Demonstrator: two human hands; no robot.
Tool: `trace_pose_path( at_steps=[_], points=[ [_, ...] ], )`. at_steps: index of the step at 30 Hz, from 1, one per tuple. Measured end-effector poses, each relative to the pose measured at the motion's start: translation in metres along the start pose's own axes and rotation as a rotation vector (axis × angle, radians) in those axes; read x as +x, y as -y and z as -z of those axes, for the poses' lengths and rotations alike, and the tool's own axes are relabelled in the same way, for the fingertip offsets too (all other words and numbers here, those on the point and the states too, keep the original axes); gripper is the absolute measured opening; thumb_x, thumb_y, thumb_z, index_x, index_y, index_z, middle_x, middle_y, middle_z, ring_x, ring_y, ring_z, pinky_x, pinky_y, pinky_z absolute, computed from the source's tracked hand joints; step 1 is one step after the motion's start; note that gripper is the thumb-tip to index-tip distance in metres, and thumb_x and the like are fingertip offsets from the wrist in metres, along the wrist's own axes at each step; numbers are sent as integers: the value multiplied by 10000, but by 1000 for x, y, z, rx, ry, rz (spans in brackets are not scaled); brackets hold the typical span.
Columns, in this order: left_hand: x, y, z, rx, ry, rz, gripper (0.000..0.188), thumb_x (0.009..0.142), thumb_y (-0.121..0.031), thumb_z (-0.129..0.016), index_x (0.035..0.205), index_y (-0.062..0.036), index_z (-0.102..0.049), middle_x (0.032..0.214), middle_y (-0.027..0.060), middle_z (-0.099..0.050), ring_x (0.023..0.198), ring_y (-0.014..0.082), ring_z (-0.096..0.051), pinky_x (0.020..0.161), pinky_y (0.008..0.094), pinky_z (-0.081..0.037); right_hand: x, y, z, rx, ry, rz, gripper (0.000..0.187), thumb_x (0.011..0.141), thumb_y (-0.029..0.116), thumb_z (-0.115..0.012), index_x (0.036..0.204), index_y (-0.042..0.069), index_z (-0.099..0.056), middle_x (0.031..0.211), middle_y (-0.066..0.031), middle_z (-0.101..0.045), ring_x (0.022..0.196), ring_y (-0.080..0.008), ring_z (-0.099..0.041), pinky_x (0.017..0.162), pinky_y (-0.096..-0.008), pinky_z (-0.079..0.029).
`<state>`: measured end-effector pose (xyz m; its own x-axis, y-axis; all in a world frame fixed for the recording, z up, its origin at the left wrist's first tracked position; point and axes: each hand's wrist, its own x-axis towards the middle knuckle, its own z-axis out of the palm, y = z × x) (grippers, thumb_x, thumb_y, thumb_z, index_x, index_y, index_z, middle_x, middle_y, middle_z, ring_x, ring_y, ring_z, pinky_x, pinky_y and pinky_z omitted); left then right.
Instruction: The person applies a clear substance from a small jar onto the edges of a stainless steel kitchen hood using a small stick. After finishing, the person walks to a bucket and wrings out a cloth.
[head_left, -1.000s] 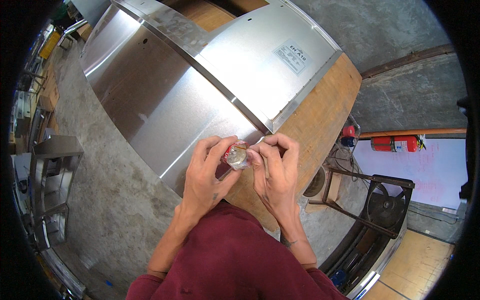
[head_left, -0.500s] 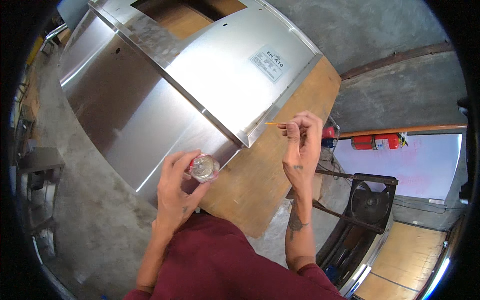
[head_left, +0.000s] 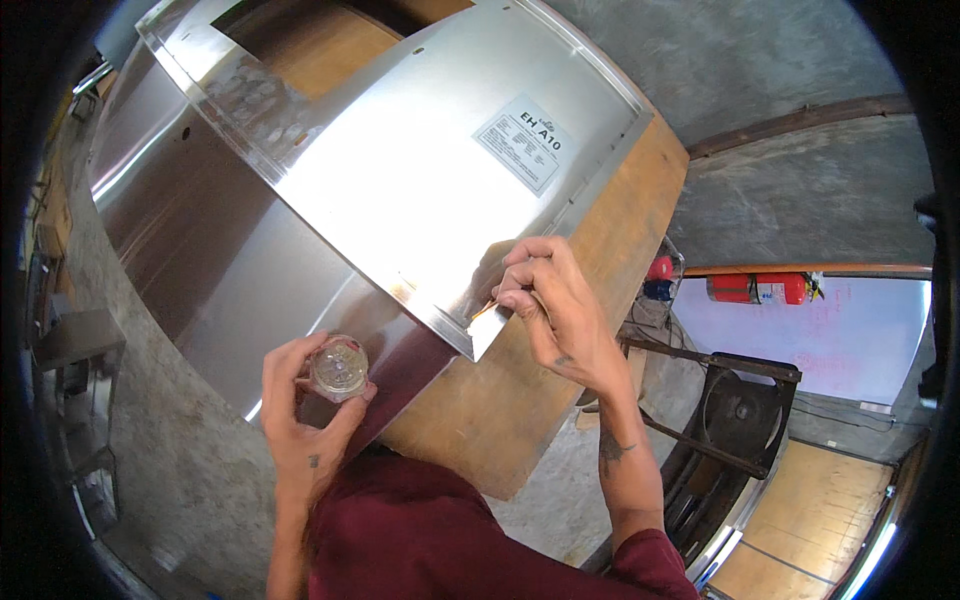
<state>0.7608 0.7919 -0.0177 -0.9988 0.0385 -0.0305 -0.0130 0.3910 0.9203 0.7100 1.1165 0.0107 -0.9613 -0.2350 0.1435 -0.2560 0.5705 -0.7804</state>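
My left hand point(head_left: 312, 400) is closed round a small clear round jar point(head_left: 340, 368), which shows its top side to me. A shiny sheet-metal housing point(head_left: 390, 170) spreads across the scene, with a label on its upper face. At its near corner my right hand point(head_left: 550, 310) pinches a thin orange stick point(head_left: 484, 318). The stick's tip lies at or very close to the metal edge; whether it touches I cannot tell. My fingers cover the rest of the stick.
Beneath the housing lies a wooden board point(head_left: 480, 440). A red fire extinguisher point(head_left: 762, 288) hangs at the right, by a white board point(head_left: 850, 340). Below is a dark frame with a round fan-like part point(head_left: 745, 400). A metal stand point(head_left: 75, 350) is at far left.
My right hand has moved down and left, bringing the stick to the housing's corner. The jar in my left hand has shifted left and slightly down. The whole view has shifted somewhat.
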Motion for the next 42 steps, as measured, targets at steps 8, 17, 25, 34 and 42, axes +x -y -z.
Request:
trace_pose_path(
  at_steps=[8, 17, 25, 34, 42],
  points=[
    [10, 4, -6, -112, 47, 65, 755, 884, 7, -939, 1564, -78, -622, 1460, 54, -583, 1385, 223, -642, 1218, 392, -581, 2, -8, 1, -46, 54, 63, 97, 1054, -23, -695, 1137, 19, -671, 1292, -163, -590, 1055, -268, -694, 899, -413, -598],
    [11, 1, -6, -59, 43, 73, 748, 873, 34, -936, 1548, -83, -636, 1462, 53, -583, 1381, 214, -641, 1205, 393, -596, -1, -1, -2, 6, 50, -15, 109, 1012, -66, -693, 1095, 5, -688, 1279, -182, -597, 1064, -269, -674, 897, -390, -580],
    [10, 3, -2, -41, 52, 44, 728, 881, 3, -939, 1540, -79, -638, 1449, 63, -589, 1370, 226, -655, 1193, 396, -608, 0, -1, -6, -18, 16, 26, 90, 1014, -52, -709, 1082, 5, -691, 1233, -191, -613, 1102, -295, -673, 915, -402, -579],
    [9, 9, -6, -62, -18, 3, 691, 867, -94, -985, 1493, -95, -693, 1402, 75, -653, 1241, 198, -700, 953, 339, -586, -1, -4, -6, -110, 34, 87, 111, 1044, -24, -732, 1139, -5, -679, 1283, -153, -571, 982, -245, -735, 835, -415, -603],
    [10, 6, -6, -41, -14, -13, 696, 862, -86, -983, 1494, -91, -691, 1398, 80, -656, 1234, 203, -708, 947, 346, -606, -2, -4, -5, -112, 23, 81, 105, 1047, -22, -731, 1135, 2, -680, 1286, -163, -565, 979, -258, -738, 851, -423, -602]
  ],
)
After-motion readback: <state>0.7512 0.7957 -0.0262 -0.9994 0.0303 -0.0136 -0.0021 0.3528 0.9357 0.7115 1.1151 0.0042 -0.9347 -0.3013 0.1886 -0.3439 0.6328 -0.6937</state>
